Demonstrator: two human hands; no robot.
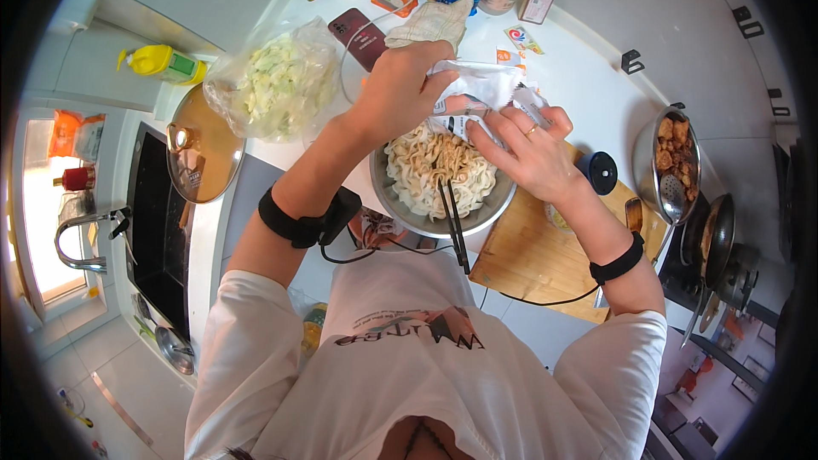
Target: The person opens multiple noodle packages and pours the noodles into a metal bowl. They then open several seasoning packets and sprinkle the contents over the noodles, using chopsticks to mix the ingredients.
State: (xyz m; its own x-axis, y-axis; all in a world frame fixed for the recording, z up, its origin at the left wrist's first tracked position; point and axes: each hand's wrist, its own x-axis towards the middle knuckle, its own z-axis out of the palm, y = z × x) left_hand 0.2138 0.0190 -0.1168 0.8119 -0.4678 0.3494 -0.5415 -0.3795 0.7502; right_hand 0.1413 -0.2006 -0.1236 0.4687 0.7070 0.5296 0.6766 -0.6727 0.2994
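My left hand (409,80) pinches the upper left of a white and printed foil packet (482,83). On its lower right side, the fingers of my right hand (527,150) grip the same packet, and a ring is on one finger. A crumpled, jagged-edged piece of wrapper (532,103) shows beside that hand. The packet is above the far rim of a steel bowl (409,225). Broad pale noodles (409,172) fill this bowl, with a brown seasoning (452,163) heaped on top. A pair of black chopsticks (452,220) leans in the noodles, ends over the near rim.
Shredded cabbage in a clear plastic bag (281,86) lies left, beside a glass lid (204,147) and the sink (156,223). A phone (358,38) and cloth (431,22) lie behind. To the right are a wooden cutting board (524,255), a dark-lidded jar (601,172) and a pot of browned pieces (648,160).
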